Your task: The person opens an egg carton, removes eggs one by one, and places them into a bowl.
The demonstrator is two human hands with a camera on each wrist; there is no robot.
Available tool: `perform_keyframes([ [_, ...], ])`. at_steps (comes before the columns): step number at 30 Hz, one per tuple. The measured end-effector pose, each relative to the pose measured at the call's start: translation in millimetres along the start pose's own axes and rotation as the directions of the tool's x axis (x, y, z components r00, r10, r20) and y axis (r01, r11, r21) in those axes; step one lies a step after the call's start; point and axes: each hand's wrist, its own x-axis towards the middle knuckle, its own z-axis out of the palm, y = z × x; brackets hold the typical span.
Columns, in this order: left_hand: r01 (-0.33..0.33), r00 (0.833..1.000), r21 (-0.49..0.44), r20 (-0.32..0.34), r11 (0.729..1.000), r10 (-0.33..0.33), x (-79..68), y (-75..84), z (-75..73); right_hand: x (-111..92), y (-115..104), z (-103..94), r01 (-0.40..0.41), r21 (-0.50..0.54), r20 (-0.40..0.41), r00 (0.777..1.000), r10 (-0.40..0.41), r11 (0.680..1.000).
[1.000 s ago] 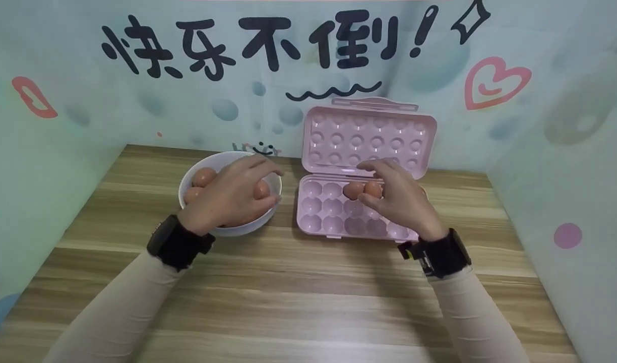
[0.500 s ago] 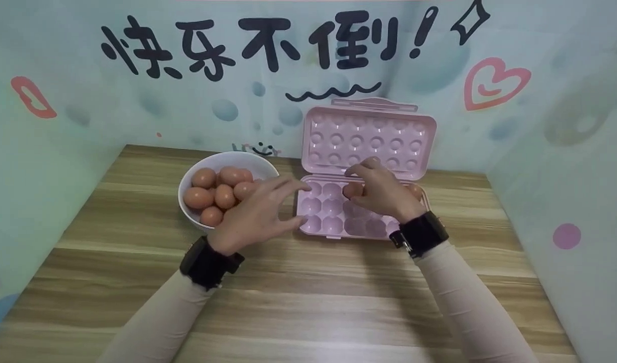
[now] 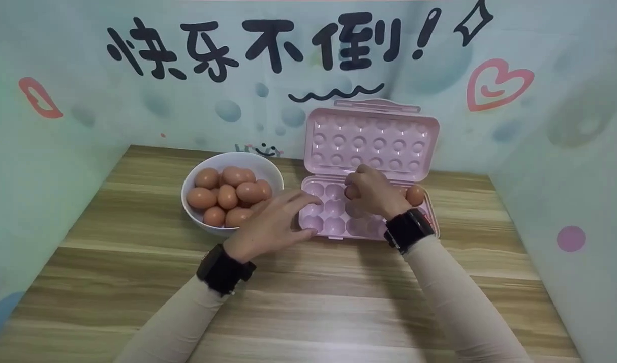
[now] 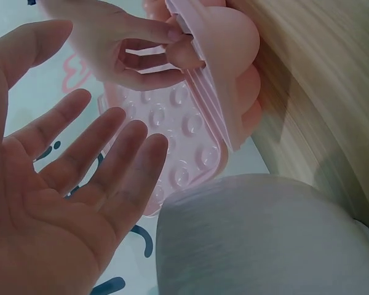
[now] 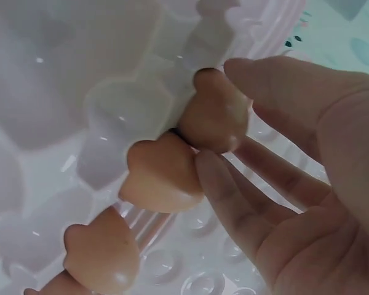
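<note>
A pink egg box (image 3: 333,207) lies with its lid (image 3: 372,141) raised against the backdrop. Brown eggs stand along its back row, partly covered by my right hand (image 3: 376,194). That hand pinches the leftmost egg (image 5: 216,117) between thumb and fingers, and the egg sits in its cup. Beside it in the right wrist view is another egg (image 5: 163,172). My left hand (image 3: 268,224) hovers at the box's left front corner, its fingers spread and its palm bare in the left wrist view. At far right of the row one egg (image 3: 415,195) shows fully.
To the left stands a white bowl (image 3: 188,214) with several brown eggs (image 3: 228,196); my left hand overlaps its right front side in the head view. A printed cloth backdrop (image 3: 228,133) closes off the back and sides of the wooden table (image 3: 288,312).
My left hand has moved from over the bowl rightward to the box's corner. My right hand has shifted left along the back row and now pinches the leftmost egg.
</note>
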Motion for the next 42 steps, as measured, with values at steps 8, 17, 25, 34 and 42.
perform_keyframes([
  [8, -0.022, 1.000, -0.021, 0.018, 1.000, 0.022, 3.5, 0.3, 5.5, 4.8, -1.3, 5.4, -0.028, -0.044, -0.015, 1.000, 0.027, 0.999],
  [17, 0.000, 1.000, -0.032, 0.018, 1.000, 0.000, 4.0, -0.9, 6.0, 4.6, -3.5, 5.3, 0.015, -0.052, -0.062, 0.998, -0.018, 0.999],
  [25, 0.021, 1.000, -0.038, -0.021, 0.999, -0.021, 4.4, 0.2, 3.5, -11.3, -8.6, -8.8, 0.018, 0.037, -0.164, 0.986, -0.011, 0.999],
  [34, -0.004, 0.997, -0.043, -0.076, 0.999, 0.000, 7.0, 1.9, 2.8, -48.6, -33.0, -19.2, 0.056, 0.253, -0.259, 0.966, 0.012, 0.966],
  [42, -0.020, 0.997, -0.087, -0.079, 0.996, 0.013, 6.4, 5.0, 4.8, -69.0, -51.2, -9.5, 0.087, 0.481, -0.231, 0.972, 0.031, 0.873],
])
